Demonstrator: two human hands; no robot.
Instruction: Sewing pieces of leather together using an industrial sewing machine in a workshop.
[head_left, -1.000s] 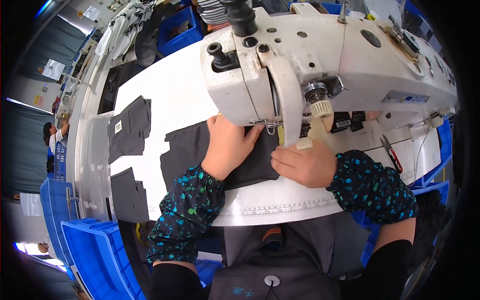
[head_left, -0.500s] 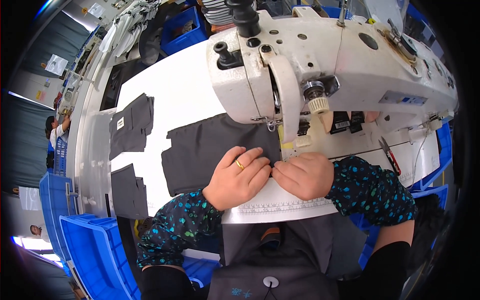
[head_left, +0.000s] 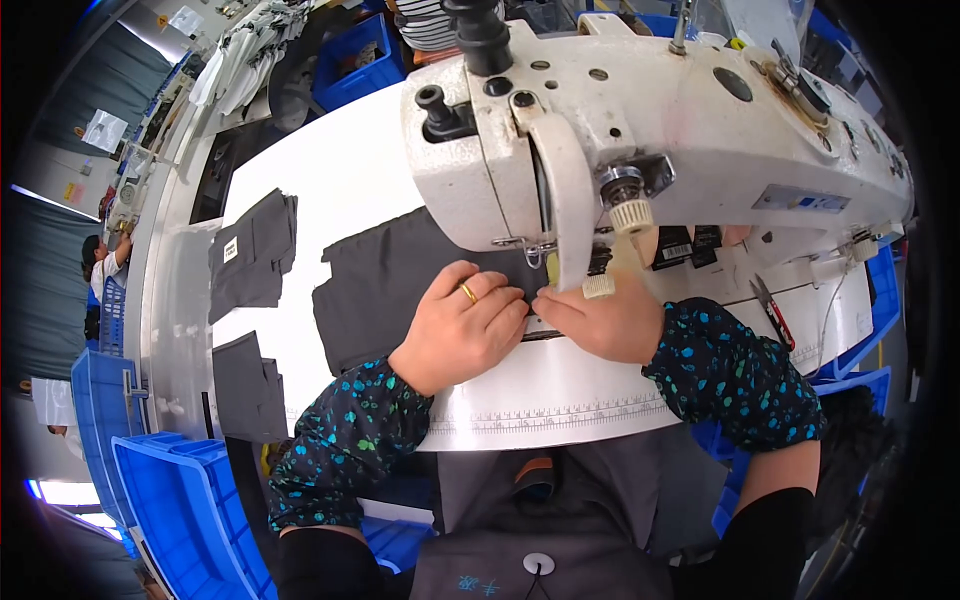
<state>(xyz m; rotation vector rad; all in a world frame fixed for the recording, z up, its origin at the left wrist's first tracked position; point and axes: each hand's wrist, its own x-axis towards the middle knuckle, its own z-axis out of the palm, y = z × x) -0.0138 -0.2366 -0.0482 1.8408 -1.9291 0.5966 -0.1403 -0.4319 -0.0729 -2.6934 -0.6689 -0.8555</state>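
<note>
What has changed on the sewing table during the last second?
The left hand slid back from the needle toward the person, and the dark grey fabric piece now lies spread wider to the left. The right hand moved little and lies beside the left, both pressing the fabric at the presser foot. The white sewing machine and the stacked dark fabric pieces at the left stayed in place.

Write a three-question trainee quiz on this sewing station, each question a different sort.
1. True or false: the left hand lies flat on the dark fabric piece.
2. Which hand wears the gold ring? A left, B right.
3. Fill in: the right hand is beside the white ____ machine.

Key: 1 true. 2 A. 3 sewing.
</note>
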